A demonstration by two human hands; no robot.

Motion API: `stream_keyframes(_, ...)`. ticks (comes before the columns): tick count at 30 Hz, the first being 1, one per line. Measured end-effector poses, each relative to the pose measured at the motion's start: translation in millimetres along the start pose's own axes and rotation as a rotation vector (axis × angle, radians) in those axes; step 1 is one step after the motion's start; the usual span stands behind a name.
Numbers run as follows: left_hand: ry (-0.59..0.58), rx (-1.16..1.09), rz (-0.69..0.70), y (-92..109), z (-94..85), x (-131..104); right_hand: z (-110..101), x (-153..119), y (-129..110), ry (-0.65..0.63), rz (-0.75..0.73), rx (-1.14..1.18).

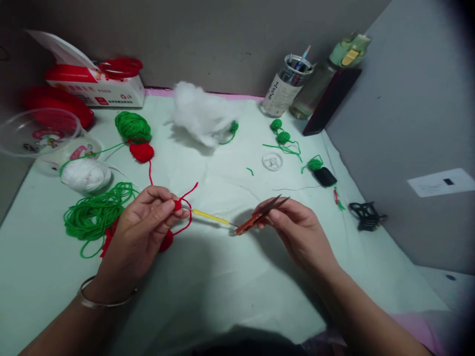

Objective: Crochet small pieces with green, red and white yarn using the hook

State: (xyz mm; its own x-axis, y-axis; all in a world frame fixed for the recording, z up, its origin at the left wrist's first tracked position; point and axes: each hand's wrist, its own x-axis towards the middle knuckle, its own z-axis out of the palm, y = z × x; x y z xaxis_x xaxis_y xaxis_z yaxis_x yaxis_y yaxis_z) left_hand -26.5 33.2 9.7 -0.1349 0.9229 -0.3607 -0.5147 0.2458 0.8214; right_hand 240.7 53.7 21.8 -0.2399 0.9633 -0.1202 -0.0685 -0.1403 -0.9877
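Note:
My left hand point(148, 222) is closed, pinching a small red crochet piece point(177, 204) between thumb and fingers. A crochet hook point(211, 216) with a yellow handle sticks out of that piece to the right. Red yarn point(190, 212) loops around beside it, and a red ball of yarn point(166, 241) shows partly below the hand. My right hand point(293, 222) is closed on orange thread snips point(252, 222), their dark blades pointing up and right. The hook's far end meets the snips' handle; whether they touch I cannot tell.
Green yarn point(89, 212), a white yarn ball point(86, 175) and a clear plastic cup point(40, 131) lie left. White stuffing point(200, 113) is at the back. Small green crocheted balls point(283, 137), a ring dish point(272, 161), a pen can point(284, 86) and a bottle point(315, 84) stand right.

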Motion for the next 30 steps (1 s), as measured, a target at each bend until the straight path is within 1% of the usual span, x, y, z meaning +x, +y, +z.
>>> stream_keyframes(3,-0.030,0.000,-0.013,-1,1.2,-1,7,2,-15,-0.181,-0.073,-0.239)
stream_keyframes(6,-0.078,0.038,-0.030,-4,1.8,-3,18,3,-27,-0.368,-0.270,-0.558)
stream_keyframes(9,-0.107,0.065,-0.052,-7,3.1,-5,31,3,-28,-0.567,-0.467,-0.956)
stream_keyframes(11,-0.108,0.055,-0.086,-10,4.6,-6,38,3,-23,-0.615,-0.550,-1.158)
stream_keyframes(13,-0.115,0.022,-0.113,-12,6.3,-7,42,3,-15,-0.610,-0.589,-1.207)
stream_keyframes(15,-0.146,-0.019,-0.144,-15,7.9,-7,42,4,-9,-0.592,-0.549,-1.121)
stream_keyframes(19,-0.232,-0.098,-0.207,-18,9.2,-5,39,9,-5,-0.529,-0.386,-0.770)
stream_keyframes(23,-0.254,-0.096,-0.263,-20,4.8,-1,38,15,-6,-0.537,-0.172,-0.502)
stream_keyframes(26,-0.262,-0.048,-0.287,-21,-0.5,2,37,19,-6,-0.481,-0.016,-0.295)
stream_keyframes(30,-0.264,-0.031,-0.315,-23,-2.2,3,33,24,-2,-0.420,0.069,-0.068)
